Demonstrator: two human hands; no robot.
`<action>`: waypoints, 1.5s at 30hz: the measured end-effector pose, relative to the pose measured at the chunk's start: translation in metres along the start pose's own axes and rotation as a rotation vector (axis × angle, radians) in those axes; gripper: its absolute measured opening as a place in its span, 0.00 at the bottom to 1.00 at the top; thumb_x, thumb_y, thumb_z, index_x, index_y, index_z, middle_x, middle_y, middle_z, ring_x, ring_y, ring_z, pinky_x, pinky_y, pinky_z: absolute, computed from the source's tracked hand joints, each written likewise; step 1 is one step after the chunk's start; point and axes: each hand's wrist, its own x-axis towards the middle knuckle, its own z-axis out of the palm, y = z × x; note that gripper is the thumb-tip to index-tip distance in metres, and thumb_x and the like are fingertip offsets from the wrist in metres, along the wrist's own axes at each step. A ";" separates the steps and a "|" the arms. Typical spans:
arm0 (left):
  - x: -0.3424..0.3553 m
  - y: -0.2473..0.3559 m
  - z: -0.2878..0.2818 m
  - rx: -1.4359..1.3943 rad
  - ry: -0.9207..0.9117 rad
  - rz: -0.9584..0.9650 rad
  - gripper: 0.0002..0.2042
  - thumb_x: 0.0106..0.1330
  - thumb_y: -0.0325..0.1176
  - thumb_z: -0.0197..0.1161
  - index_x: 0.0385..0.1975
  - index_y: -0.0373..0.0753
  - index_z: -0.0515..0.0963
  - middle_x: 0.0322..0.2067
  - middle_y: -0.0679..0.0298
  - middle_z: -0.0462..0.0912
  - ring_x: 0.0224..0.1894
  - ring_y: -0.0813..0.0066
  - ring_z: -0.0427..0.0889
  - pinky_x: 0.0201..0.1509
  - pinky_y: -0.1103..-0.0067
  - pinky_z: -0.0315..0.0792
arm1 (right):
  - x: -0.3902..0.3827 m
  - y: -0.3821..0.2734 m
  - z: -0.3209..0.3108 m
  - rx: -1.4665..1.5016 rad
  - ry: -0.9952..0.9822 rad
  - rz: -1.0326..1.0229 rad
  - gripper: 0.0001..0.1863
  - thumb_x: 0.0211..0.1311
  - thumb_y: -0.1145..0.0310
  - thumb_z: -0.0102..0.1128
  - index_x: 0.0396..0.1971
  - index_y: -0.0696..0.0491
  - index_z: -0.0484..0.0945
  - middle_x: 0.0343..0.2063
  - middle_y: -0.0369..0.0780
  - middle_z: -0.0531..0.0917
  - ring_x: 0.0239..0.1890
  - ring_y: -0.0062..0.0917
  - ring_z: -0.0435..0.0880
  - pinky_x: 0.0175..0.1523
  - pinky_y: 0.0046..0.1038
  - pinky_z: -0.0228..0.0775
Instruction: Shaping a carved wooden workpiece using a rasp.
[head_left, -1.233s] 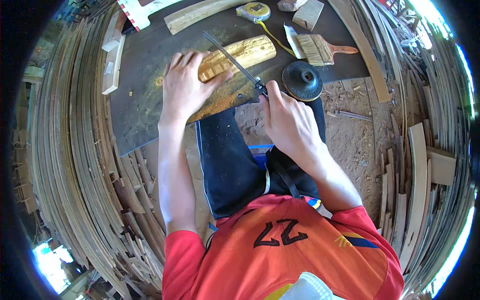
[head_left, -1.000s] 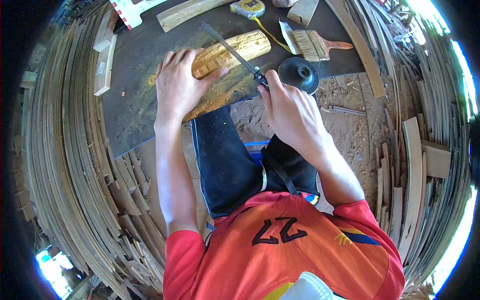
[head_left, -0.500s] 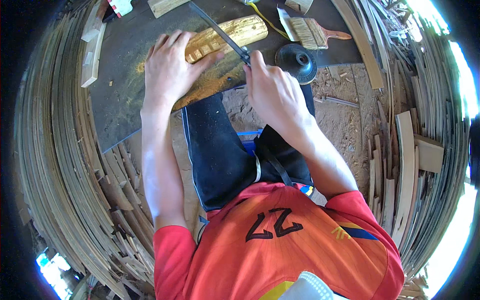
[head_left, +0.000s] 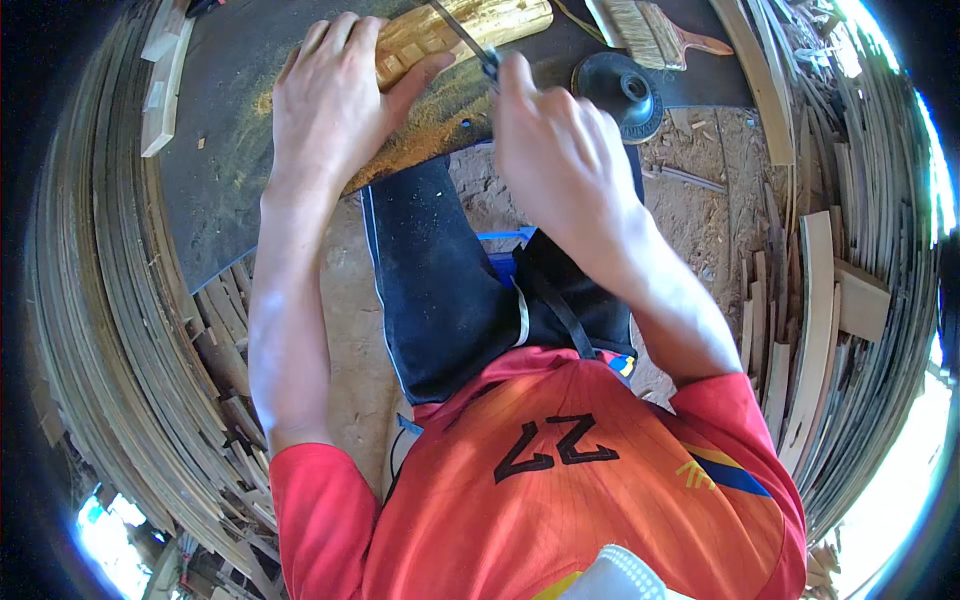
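Note:
A rounded yellowish wood piece (head_left: 515,20) lies on the dark worktop (head_left: 225,125), with a row of small square notches cut into its side. My left hand (head_left: 330,110) grips its left end, the thumb along the near side. My right hand (head_left: 560,160) is closed round the handle end of a narrow dark metal file (head_left: 460,28). The file's blade lies slantwise across the wood, to the right of the notches; its far tip runs out at the upper edge of the view. My right fingers hide most of the handle.
A black rubber disc (head_left: 620,95) sits beside my right hand, with a wide paintbrush (head_left: 650,35) behind it. Fine sawdust (head_left: 415,140) covers the worktop near the wood. Pale wood blocks (head_left: 165,95) stand at the left edge. Stacked wood strips (head_left: 110,300) line both sides.
The whole view has shifted, so the worktop and my hands sit higher in it. Both hands keep their grips, and the file still crosses the wood at a slant.

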 end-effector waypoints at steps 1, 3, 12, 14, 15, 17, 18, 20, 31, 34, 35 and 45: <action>0.002 0.002 0.000 0.008 -0.002 -0.005 0.29 0.67 0.58 0.70 0.47 0.34 0.81 0.46 0.55 0.85 0.52 0.54 0.84 0.55 0.61 0.80 | 0.010 0.000 0.005 -0.006 0.057 -0.036 0.07 0.63 0.75 0.57 0.37 0.62 0.72 0.19 0.51 0.85 0.24 0.43 0.90 0.28 0.37 0.84; 0.000 0.003 -0.002 0.020 -0.015 -0.024 0.29 0.67 0.59 0.70 0.47 0.34 0.81 0.46 0.55 0.85 0.51 0.54 0.84 0.55 0.61 0.79 | 0.017 -0.004 0.009 -0.003 0.091 -0.055 0.07 0.64 0.76 0.57 0.37 0.62 0.72 0.21 0.53 0.85 0.26 0.44 0.91 0.30 0.38 0.84; 0.000 -0.001 0.000 0.003 0.004 0.011 0.31 0.65 0.60 0.70 0.47 0.33 0.82 0.45 0.54 0.85 0.51 0.53 0.85 0.56 0.64 0.80 | -0.001 -0.002 -0.003 0.021 -0.043 0.067 0.08 0.64 0.75 0.56 0.40 0.62 0.71 0.18 0.53 0.83 0.24 0.49 0.88 0.30 0.45 0.82; -0.005 -0.004 -0.002 0.024 0.022 0.008 0.31 0.64 0.61 0.71 0.48 0.34 0.83 0.46 0.55 0.86 0.51 0.55 0.86 0.55 0.63 0.81 | 0.021 -0.001 0.005 0.042 0.052 -0.058 0.08 0.66 0.75 0.55 0.41 0.62 0.71 0.20 0.54 0.84 0.25 0.50 0.88 0.31 0.45 0.82; -0.005 -0.003 -0.004 0.022 0.026 0.004 0.31 0.64 0.61 0.71 0.48 0.34 0.83 0.46 0.55 0.86 0.51 0.55 0.86 0.55 0.63 0.81 | 0.024 -0.003 0.007 0.046 0.043 -0.067 0.08 0.66 0.75 0.55 0.42 0.62 0.71 0.22 0.54 0.84 0.27 0.51 0.88 0.32 0.45 0.82; -0.005 0.004 -0.009 0.070 -0.036 -0.093 0.31 0.64 0.61 0.71 0.48 0.34 0.83 0.46 0.56 0.86 0.50 0.55 0.86 0.55 0.63 0.81 | 0.013 -0.003 0.003 0.055 0.029 -0.053 0.08 0.67 0.75 0.55 0.42 0.62 0.71 0.21 0.54 0.83 0.26 0.52 0.87 0.32 0.46 0.81; -0.005 0.005 -0.008 0.069 -0.032 -0.101 0.31 0.64 0.61 0.71 0.48 0.34 0.83 0.46 0.56 0.86 0.50 0.55 0.86 0.55 0.63 0.81 | 0.006 -0.002 0.000 0.071 0.022 -0.042 0.08 0.67 0.75 0.54 0.42 0.62 0.72 0.20 0.54 0.83 0.25 0.53 0.87 0.31 0.47 0.81; -0.001 0.006 -0.003 0.045 -0.016 -0.097 0.32 0.63 0.62 0.71 0.48 0.35 0.84 0.47 0.56 0.86 0.51 0.55 0.86 0.56 0.63 0.81 | -0.019 0.001 -0.008 0.099 0.004 0.023 0.07 0.71 0.74 0.54 0.42 0.61 0.72 0.18 0.55 0.82 0.23 0.54 0.86 0.30 0.50 0.80; -0.003 0.001 -0.002 0.104 -0.079 -0.064 0.35 0.63 0.64 0.69 0.52 0.34 0.83 0.55 0.53 0.86 0.56 0.52 0.85 0.59 0.64 0.81 | -0.021 -0.004 -0.001 0.193 0.022 0.076 0.10 0.74 0.67 0.56 0.43 0.58 0.73 0.22 0.60 0.82 0.28 0.59 0.85 0.36 0.57 0.78; 0.003 0.005 -0.005 0.049 -0.112 -0.061 0.36 0.64 0.67 0.67 0.51 0.34 0.83 0.52 0.54 0.86 0.55 0.51 0.86 0.60 0.63 0.81 | -0.039 0.007 -0.010 0.243 -0.100 0.205 0.10 0.73 0.68 0.56 0.43 0.60 0.72 0.23 0.61 0.81 0.27 0.60 0.84 0.35 0.57 0.77; 0.005 0.002 -0.004 0.036 -0.083 -0.027 0.35 0.64 0.65 0.68 0.50 0.34 0.83 0.51 0.55 0.86 0.54 0.52 0.86 0.59 0.63 0.81 | -0.034 0.009 -0.011 0.245 -0.083 0.227 0.10 0.73 0.68 0.56 0.43 0.60 0.72 0.23 0.61 0.81 0.27 0.60 0.84 0.35 0.57 0.77; 0.006 0.005 -0.007 0.036 -0.060 -0.019 0.27 0.65 0.57 0.72 0.48 0.38 0.83 0.44 0.58 0.85 0.48 0.54 0.87 0.50 0.62 0.81 | -0.055 0.005 -0.013 0.240 -0.038 0.092 0.08 0.65 0.74 0.55 0.39 0.64 0.73 0.22 0.55 0.83 0.25 0.48 0.88 0.29 0.46 0.81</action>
